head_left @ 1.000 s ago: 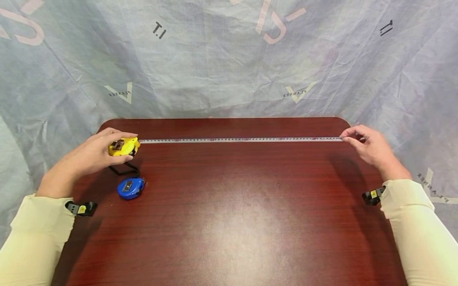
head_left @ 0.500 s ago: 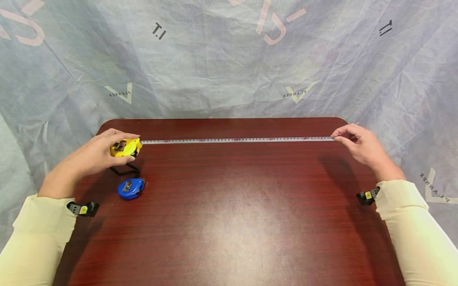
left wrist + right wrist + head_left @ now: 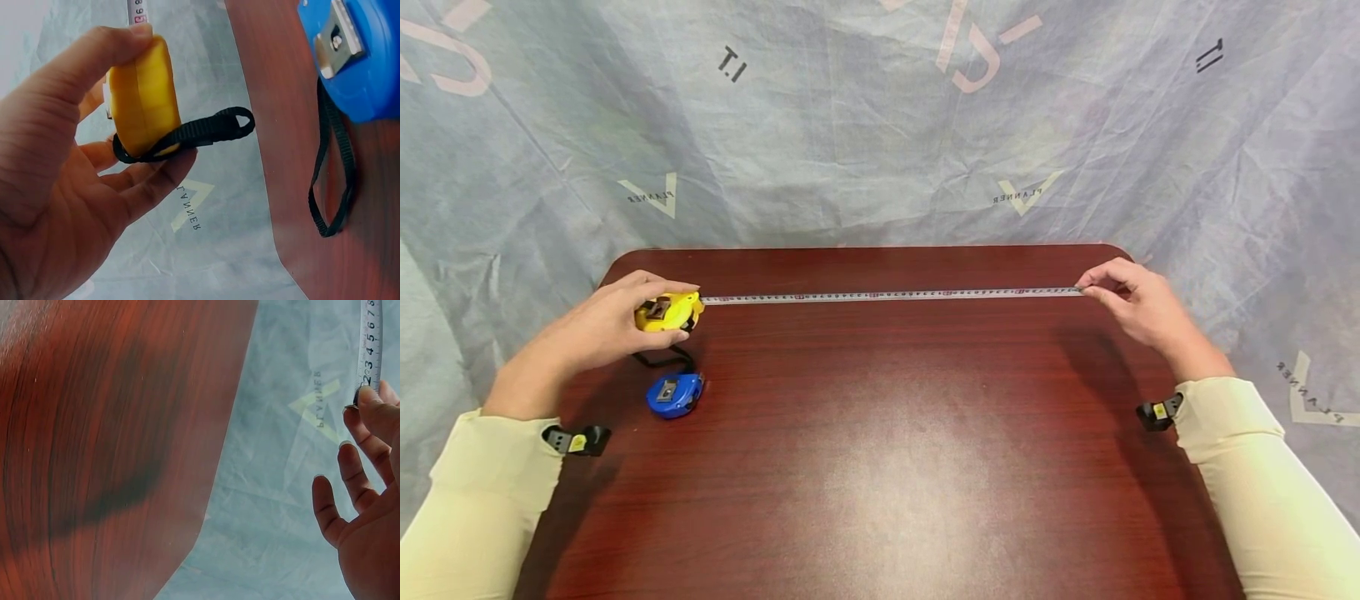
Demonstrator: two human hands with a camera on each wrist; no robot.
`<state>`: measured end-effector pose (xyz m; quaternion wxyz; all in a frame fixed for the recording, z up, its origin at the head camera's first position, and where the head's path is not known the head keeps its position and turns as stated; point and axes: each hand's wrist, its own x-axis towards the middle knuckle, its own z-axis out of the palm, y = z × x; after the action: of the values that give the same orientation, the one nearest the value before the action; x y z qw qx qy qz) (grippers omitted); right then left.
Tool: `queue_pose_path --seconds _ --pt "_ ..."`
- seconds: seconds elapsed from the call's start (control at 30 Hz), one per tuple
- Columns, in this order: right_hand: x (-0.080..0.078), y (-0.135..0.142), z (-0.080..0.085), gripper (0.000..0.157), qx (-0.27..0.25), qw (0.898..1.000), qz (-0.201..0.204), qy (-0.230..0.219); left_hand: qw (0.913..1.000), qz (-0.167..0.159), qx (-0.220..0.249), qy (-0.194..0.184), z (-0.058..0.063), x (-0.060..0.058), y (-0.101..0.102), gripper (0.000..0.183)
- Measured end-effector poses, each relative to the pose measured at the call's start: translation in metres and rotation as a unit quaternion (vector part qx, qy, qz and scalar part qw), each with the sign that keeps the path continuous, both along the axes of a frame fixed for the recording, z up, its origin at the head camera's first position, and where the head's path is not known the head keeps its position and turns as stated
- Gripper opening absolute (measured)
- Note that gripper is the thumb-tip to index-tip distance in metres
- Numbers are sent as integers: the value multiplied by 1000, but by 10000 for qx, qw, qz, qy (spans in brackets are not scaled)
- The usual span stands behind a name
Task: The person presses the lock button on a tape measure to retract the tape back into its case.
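In the head view my left hand [image 3: 602, 325] grips a yellow tape measure [image 3: 672, 312] at the table's far left. Its white blade [image 3: 880, 295] stretches straight across to the right, raised off the table. At the far end my right hand [image 3: 1138, 304] pinches the blade's tip between thumb and forefinger. The right wrist view shows the blade [image 3: 369, 344] with its low numbers beside the thumb, the other fingers spread apart. A black strap [image 3: 206, 128] hangs from the yellow case in the left wrist view.
A blue tape measure [image 3: 674, 395] lies on the reddish-brown table [image 3: 910, 450], nearer than the left hand, with a black wrist strap [image 3: 337, 181]. A grey printed cloth [image 3: 850, 125] hangs behind the table's far edge.
My right hand has moved left with the blade's tip, and the stretch of blade outside the case has become shorter. The left hand with the yellow tape measure has shifted slightly right.
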<state>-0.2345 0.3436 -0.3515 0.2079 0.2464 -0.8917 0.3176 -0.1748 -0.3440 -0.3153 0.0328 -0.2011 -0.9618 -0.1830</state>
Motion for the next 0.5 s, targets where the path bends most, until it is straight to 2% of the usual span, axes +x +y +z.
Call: queue_pose_path --seconds 0.2,0.5 --pt "0 -8 1 19 55 9997 211 86 9999 -105 97 62 0 0 4 62" --pt "1 -21 3 20 223 9993 299 38 9999 -67 51 144 3 2 12 62"
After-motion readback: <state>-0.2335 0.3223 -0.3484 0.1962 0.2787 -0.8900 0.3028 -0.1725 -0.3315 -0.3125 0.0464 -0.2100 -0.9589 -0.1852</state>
